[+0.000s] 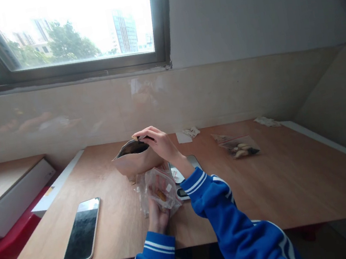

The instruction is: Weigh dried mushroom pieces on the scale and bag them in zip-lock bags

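Note:
My left hand is closed around a clear plastic zip bag, which stands open with a small orange-brown piece inside. Behind it is a brown paper bag, its mouth open and its inside dark. My right hand is over the right side of that mouth, fingers pinched on something small and dark that I cannot make out. Beneath my right wrist lies a small kitchen scale, partly hidden by the arm and the plastic bag.
A phone with a white cable plugged in lies at the table's front left. To the right is a zip bag of pale and dark pieces. White paper and crumpled tissue sit along the back edge, below the window wall.

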Demonstrator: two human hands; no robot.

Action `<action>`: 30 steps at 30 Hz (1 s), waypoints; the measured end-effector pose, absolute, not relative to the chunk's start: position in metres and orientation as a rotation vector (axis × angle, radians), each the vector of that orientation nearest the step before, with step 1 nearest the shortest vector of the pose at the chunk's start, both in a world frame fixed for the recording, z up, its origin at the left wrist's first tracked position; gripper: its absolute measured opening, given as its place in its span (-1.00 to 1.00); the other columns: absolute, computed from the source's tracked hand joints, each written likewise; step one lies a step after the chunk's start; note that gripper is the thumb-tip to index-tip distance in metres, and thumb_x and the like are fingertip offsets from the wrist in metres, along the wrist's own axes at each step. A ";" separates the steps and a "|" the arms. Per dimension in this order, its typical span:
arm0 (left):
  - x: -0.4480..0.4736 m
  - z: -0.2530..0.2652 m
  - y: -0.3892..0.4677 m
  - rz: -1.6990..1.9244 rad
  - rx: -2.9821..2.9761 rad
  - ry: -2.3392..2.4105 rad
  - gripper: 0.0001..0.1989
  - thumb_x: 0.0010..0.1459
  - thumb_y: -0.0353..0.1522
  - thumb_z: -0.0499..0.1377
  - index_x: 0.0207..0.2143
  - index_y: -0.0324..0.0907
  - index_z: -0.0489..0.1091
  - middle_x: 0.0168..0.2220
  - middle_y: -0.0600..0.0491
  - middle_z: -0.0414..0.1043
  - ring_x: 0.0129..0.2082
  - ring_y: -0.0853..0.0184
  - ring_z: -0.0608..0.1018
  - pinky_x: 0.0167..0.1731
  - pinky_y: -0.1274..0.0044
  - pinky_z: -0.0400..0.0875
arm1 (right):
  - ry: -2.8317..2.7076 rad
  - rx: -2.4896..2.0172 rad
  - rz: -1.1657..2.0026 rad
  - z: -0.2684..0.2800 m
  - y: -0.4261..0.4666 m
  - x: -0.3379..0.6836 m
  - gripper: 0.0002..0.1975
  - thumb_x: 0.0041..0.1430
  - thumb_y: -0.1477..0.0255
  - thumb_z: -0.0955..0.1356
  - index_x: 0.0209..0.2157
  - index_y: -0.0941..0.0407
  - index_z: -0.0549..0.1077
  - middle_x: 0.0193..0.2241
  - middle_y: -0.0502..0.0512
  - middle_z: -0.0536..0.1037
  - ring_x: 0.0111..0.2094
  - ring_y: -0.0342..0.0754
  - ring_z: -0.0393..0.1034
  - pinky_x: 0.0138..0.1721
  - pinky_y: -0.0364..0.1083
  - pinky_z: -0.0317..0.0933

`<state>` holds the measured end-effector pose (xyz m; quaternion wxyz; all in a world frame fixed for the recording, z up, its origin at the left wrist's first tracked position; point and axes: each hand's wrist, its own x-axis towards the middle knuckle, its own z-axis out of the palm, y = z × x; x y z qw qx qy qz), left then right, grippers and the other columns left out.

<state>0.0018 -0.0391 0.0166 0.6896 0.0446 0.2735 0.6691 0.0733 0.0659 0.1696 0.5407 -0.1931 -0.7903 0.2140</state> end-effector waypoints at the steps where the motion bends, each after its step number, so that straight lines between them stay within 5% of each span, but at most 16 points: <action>1: 0.002 0.018 -0.039 1.499 0.101 0.606 -0.61 0.24 -0.18 0.04 0.05 -0.09 0.37 -0.04 -0.05 0.51 -0.10 0.18 0.57 -0.15 0.36 0.51 | -1.858 -0.448 0.525 0.169 0.065 0.075 -0.77 0.27 0.47 0.24 -0.13 0.04 0.48 -0.17 0.03 0.50 -0.11 -0.13 0.39 -0.02 -0.15 0.23; 17: 0.001 0.021 -0.041 1.521 0.158 0.657 -0.64 0.28 -0.23 -0.01 0.08 -0.05 0.35 -0.11 0.01 0.55 -0.07 0.21 0.55 -0.09 0.37 0.50 | -1.833 -0.359 0.550 0.168 0.060 0.083 -0.78 0.30 0.43 0.23 -0.12 0.05 0.47 -0.13 0.06 0.51 -0.07 -0.12 0.40 -0.03 -0.14 0.27; 24: 0.001 0.020 -0.039 1.545 0.156 0.622 -0.64 0.28 -0.25 0.00 0.07 -0.09 0.35 -0.06 -0.03 0.53 -0.06 0.23 0.55 -0.07 0.36 0.48 | -2.067 -0.460 0.379 0.164 0.060 0.083 -0.71 0.32 0.47 0.19 -0.07 0.05 0.49 0.08 0.13 0.41 0.09 -0.08 0.30 0.11 -0.06 0.18; 30: 0.001 0.019 -0.039 1.536 0.128 0.616 -0.64 0.25 -0.19 0.04 0.02 -0.13 0.38 -0.03 -0.02 0.51 -0.07 0.23 0.55 -0.07 0.34 0.48 | -2.139 -0.531 0.303 0.169 0.053 0.082 -0.72 0.31 0.40 0.23 -0.28 0.08 0.57 0.09 0.12 0.42 0.15 -0.04 0.24 0.25 0.06 -0.01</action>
